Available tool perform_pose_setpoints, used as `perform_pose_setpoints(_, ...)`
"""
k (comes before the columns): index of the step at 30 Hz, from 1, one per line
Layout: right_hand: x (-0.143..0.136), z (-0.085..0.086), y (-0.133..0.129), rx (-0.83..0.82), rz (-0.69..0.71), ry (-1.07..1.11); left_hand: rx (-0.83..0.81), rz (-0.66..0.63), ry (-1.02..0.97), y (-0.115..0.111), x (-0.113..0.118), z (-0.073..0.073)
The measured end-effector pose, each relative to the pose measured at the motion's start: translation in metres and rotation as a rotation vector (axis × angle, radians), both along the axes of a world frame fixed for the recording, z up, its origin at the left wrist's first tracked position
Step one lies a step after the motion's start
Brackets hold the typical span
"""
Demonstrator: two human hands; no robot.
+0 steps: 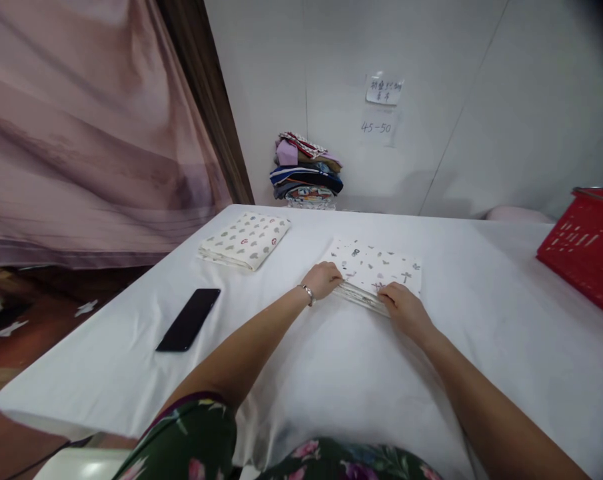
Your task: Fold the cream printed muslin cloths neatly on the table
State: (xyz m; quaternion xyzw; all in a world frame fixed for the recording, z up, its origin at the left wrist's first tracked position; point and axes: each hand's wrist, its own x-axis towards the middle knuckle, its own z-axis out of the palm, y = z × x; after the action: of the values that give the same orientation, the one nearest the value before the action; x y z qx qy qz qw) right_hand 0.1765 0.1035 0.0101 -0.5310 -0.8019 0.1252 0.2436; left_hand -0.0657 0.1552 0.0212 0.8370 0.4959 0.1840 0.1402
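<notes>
A folded white cloth (378, 262) with small grey and brown prints lies flat on the white-covered table in front of me. My left hand (323, 279) pinches its near left corner, and a bracelet circles that wrist. At the near right part of the same edge, my right hand (404, 305) grips the cloth between thumb and fingers. Several stacked layers show along the near edge between the two hands. To the left, a second folded cloth (251, 239), cream with grey and red prints, rests apart from both hands.
A black phone (188, 320) lies on the left of the table (301, 380). At the right edge stands a red plastic basket (581, 247). A pile of folded fabrics (307, 170) is against the wall, below paper signs (381, 110). A pink curtain (91, 127) hangs at left.
</notes>
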Motion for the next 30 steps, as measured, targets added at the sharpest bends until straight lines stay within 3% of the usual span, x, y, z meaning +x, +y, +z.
perform_pose_setpoints(5,0.002,-0.004,-0.001,0.025,0.032,-0.042,0.128,-0.101,0.002,-0.008,-0.007,-0.007)
perform_pose_setpoints(12,-0.002,0.002,-0.004,0.004,0.057,-0.103,0.159,-0.170,0.040,-0.009,-0.013,-0.017)
perform_pose_setpoints(21,0.001,0.000,-0.003,-0.019,0.061,-0.076,0.177,-0.201,0.098,-0.004,-0.015,-0.016)
perform_pose_setpoints(26,0.000,-0.001,-0.006,0.092,0.074,-0.080,0.307,-0.161,0.192,-0.006,-0.011,-0.020)
perform_pose_setpoints(30,-0.001,-0.001,-0.007,0.087,0.109,-0.137,0.405,-0.163,0.227,-0.010,-0.012,-0.028)
